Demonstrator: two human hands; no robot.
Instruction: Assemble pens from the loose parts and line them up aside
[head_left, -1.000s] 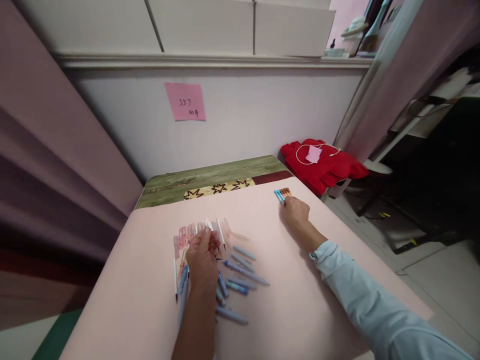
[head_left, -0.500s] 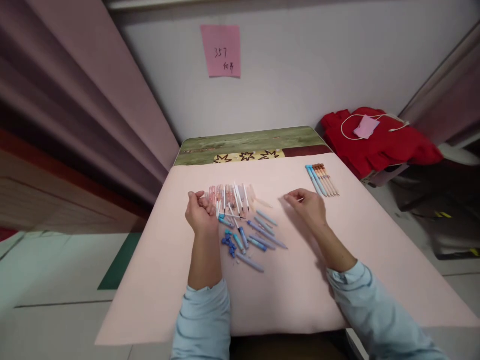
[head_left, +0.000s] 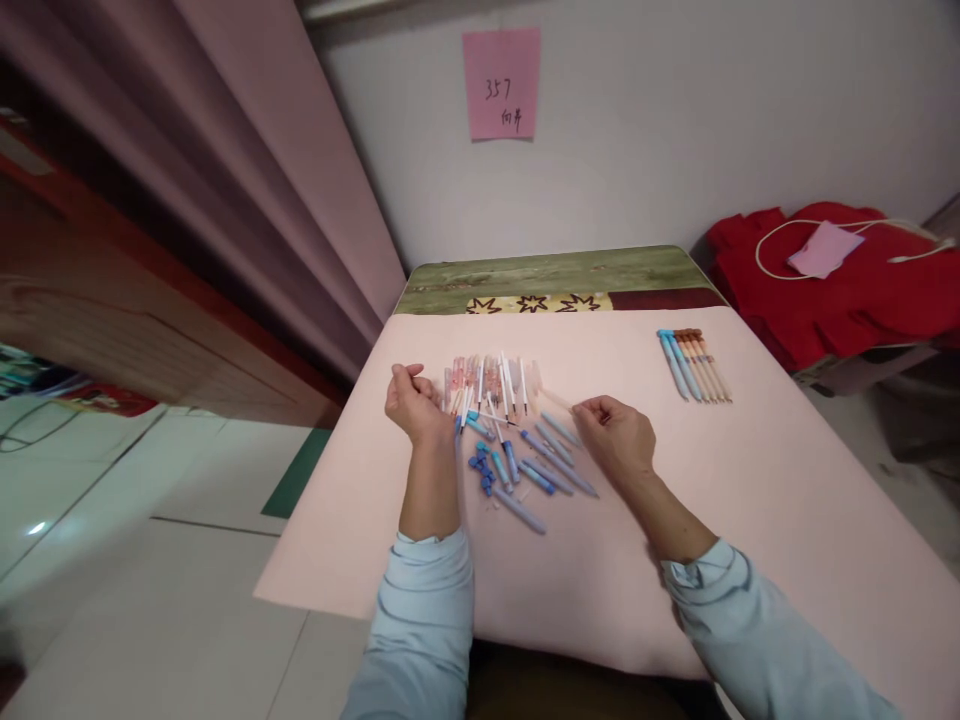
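Note:
A scatter of pen parts (head_left: 504,420) lies on the pale pink table (head_left: 750,500): clear pinkish barrels, white refills, blue barrels and small blue caps. My left hand (head_left: 414,404) rests at the left edge of the scatter, its fingers curled into a loose fist; what it holds, if anything, is hidden. At the right edge of the scatter my right hand (head_left: 619,435) has its fingers bent and pinched together near a blue barrel (head_left: 559,428). A neat row of finished pens (head_left: 694,364), blue and orange, lies farther right.
A green patterned cloth (head_left: 555,275) covers the far end of the table. A pink note (head_left: 501,83) hangs on the wall. Red fabric (head_left: 840,285) with a white cord sits at the right. A curtain hangs at the left, with the floor below it.
My right hand left the row of finished pens and came back to the scatter. My left hand moved to the scatter's left edge. The camera view shifted left and down.

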